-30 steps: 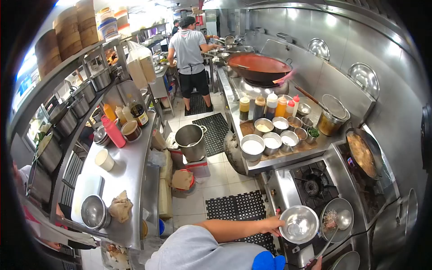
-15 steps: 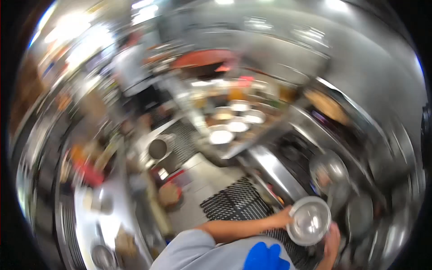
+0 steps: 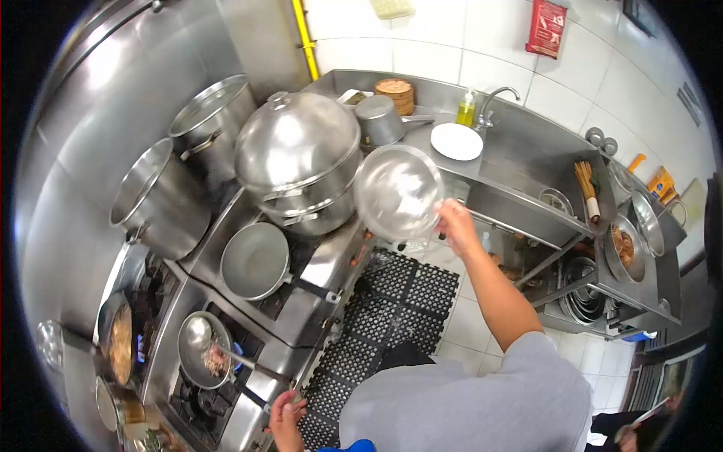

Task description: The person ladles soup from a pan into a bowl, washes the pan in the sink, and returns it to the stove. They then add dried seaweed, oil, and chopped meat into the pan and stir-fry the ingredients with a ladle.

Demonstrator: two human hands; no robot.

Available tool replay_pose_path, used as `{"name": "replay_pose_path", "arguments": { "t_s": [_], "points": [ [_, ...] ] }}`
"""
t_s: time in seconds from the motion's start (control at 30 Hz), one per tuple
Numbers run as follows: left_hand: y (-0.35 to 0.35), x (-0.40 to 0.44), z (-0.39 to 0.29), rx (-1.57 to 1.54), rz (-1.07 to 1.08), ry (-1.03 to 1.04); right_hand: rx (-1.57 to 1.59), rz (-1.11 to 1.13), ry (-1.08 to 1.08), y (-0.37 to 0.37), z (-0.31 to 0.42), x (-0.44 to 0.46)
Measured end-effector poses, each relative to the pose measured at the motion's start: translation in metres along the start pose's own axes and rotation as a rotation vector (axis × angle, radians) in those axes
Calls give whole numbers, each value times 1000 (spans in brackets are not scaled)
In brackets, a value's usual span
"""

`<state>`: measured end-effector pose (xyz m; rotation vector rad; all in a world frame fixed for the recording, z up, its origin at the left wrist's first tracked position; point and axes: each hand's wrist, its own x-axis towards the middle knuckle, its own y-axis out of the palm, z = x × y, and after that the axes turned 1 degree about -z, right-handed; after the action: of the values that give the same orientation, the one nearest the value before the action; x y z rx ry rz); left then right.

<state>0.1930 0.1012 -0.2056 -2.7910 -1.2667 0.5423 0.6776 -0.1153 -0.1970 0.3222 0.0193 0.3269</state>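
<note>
My right hand (image 3: 456,226) is closed on the rim of a shiny metal bowl (image 3: 399,192), held out in front of the big steamer pot and tilted so its inside shows. Down at the lower left, my left hand (image 3: 288,423) has its fingers apart, close beside the handle end of a frying pan (image 3: 197,361). That pan sits over a blue burner flame with chopped food in it, and a ladle (image 3: 200,332) rests across it. I cannot make out any contact between the left hand and the handle.
Behind the bowl stands a domed steamer (image 3: 297,143), with tall stockpots (image 3: 162,200) to its left. An unused-looking pan (image 3: 254,261) sits on the stove. A sink counter (image 3: 520,184) holds a white plate (image 3: 456,142). A black rubber mat (image 3: 376,324) covers the floor. Another person's hand (image 3: 625,437) shows lower right.
My view has swung round from the kitchen aisle to the stove and sink. Both hands were at the bowl before; now only my right hand holds it, while my left is near the pan handle.
</note>
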Motion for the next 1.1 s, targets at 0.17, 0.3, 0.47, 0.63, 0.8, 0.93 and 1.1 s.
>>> {"name": "replay_pose_path", "arguments": {
  "t_s": [0.17, 0.3, 0.47, 0.63, 0.8, 0.93, 1.1],
  "points": [
    [0, 9, -30, 87, -279, -125, 99, -565, -97, -137, -29, 97],
    [-41, 20, 16, -25, -474, -59, 11, -517, -201, -305, -81, 166],
    [-44, -12, 4, -12, -646, -31, 318, -411, -31, -238, -53, 171],
    [-65, -24, 72, -189, -908, -183, -234, 129, 277, -48, -119, 75],
    [-77, -29, 121, -521, -936, -234, -255, 806, 578, 160, -127, -83],
    [-88, -28, 163, -740, -692, -268, -284, 1085, 739, 269, -192, -155],
    [-101, -37, 176, -760, -305, -289, -216, 1198, 1153, 350, -242, -200]
  ]
}}
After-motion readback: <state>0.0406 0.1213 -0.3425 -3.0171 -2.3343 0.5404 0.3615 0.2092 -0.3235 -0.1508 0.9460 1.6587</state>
